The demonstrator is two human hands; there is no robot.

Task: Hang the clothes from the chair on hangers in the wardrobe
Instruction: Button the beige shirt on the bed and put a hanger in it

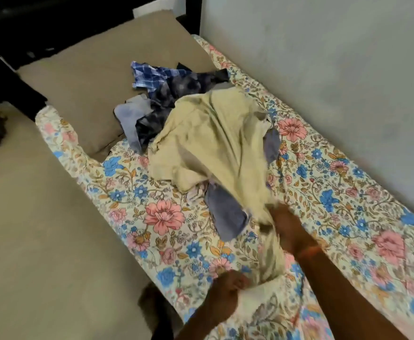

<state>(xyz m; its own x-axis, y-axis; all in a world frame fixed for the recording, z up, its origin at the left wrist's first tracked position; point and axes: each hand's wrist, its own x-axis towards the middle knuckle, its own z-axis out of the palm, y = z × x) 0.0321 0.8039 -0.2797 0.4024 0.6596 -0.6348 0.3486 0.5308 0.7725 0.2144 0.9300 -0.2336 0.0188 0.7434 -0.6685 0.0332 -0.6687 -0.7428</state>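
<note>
Right hand, at about 5 o'clock in view, is clenched on the narrow gathered end of a pale yellow garment; an orange band shows at the wrist. Left hand, at 6 o'clock, is curled into a fist, touching a whitish piece of cloth; motion blur hides what exactly it pinches. The yellow garment is soft, creased and crumpled, fanning out toward 12 o'clock over a heap of clothes: blue-white checked, dark mottled navy, and grey-blue pieces. The heap lies on a floral bedsheet and partly on a tan pillow at 11 o'clock. A plain grey wall stands at 2 o'clock.
</note>
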